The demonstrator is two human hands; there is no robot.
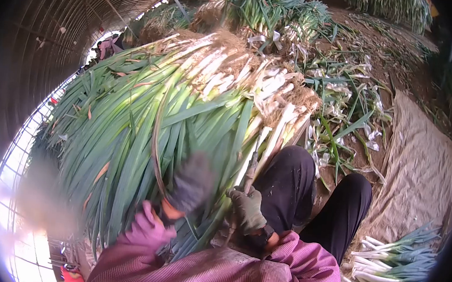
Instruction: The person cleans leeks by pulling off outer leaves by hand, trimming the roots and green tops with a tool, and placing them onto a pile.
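A large heap of leeks [147,118] lies in front of me, roots toward the back right and green leaves toward me and to the left. My right hand [248,208], in a grey-green glove, is closed around a thin, brownish leek [252,167] beside my knee. This leek runs up toward the pale stems and roots at the heap's right edge. My left hand [192,184], in a dark glove, is over the green leaves. Motion smears it, so its fingers and anything in them cannot be made out.
Trimmed leeks [381,273] lie in a row at the lower right, near a beige cloth [417,163]. Leaf scraps [346,114] litter the ground beyond my knees. More leek bundles [272,11] stand at the back. A ribbed tunnel wall [47,34] curves along the left.
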